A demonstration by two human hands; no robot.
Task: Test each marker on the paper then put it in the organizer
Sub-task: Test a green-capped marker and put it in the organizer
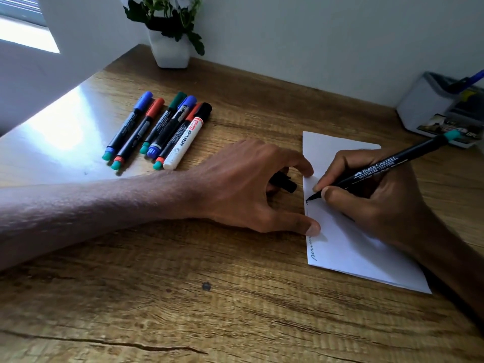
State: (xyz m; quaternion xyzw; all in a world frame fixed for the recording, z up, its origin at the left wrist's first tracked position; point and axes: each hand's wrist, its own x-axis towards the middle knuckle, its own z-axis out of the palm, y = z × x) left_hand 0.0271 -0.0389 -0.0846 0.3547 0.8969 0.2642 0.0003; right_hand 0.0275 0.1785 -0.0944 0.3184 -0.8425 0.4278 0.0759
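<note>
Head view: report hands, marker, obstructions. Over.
Right hand writing with black fine-tip marker on white paper sheet. Left hand pins paper edge, grips black cap. Nothing blocking.

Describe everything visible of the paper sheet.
The paper is a white sheet, seemingly folded: a second edge shows along its near side. It lies flat on the wooden desk, right of centre. The left hand, a black cap tucked under its fingers, pins the left edge with thumb and forefinger. The right hand rests on it, putting the black marker tip to that edge. A wavy scribble marks the near left corner.
</note>
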